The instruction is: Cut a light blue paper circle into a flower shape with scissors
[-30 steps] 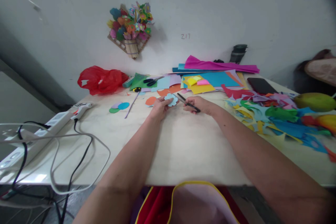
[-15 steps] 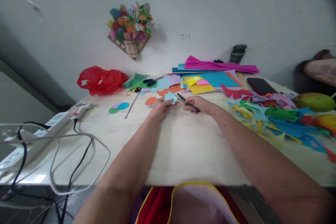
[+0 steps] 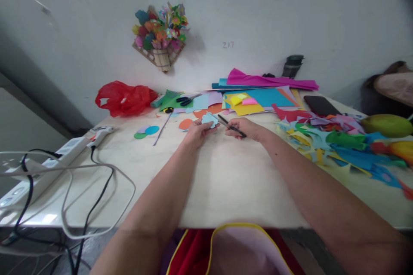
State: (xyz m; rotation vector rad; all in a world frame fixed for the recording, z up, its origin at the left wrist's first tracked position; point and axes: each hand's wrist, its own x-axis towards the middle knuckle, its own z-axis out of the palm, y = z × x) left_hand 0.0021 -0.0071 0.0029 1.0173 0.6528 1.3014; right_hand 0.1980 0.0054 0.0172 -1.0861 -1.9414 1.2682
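My left hand [image 3: 197, 130] pinches a small light blue paper flower [image 3: 210, 120] just above the pale table [image 3: 226, 180]. My right hand [image 3: 244, 128] is closed on a thin black pen-like tool [image 3: 229, 125], whose tip points at the flower's right edge. An orange paper circle [image 3: 185, 124] lies just left of my left hand. Both forearms reach in from the near edge.
Coloured paper sheets [image 3: 258, 94] and a black phone [image 3: 321, 105] lie at the back. A heap of paper scraps [image 3: 338, 142] fills the right side. Black scissors [image 3: 184, 100], a red bag [image 3: 124, 98], small paper circles [image 3: 146, 131] and a power strip with cables [image 3: 64, 154] lie left.
The blue paper flower has been turned a little in my left fingers and now stands more on edge. Both hands stay in the same place.
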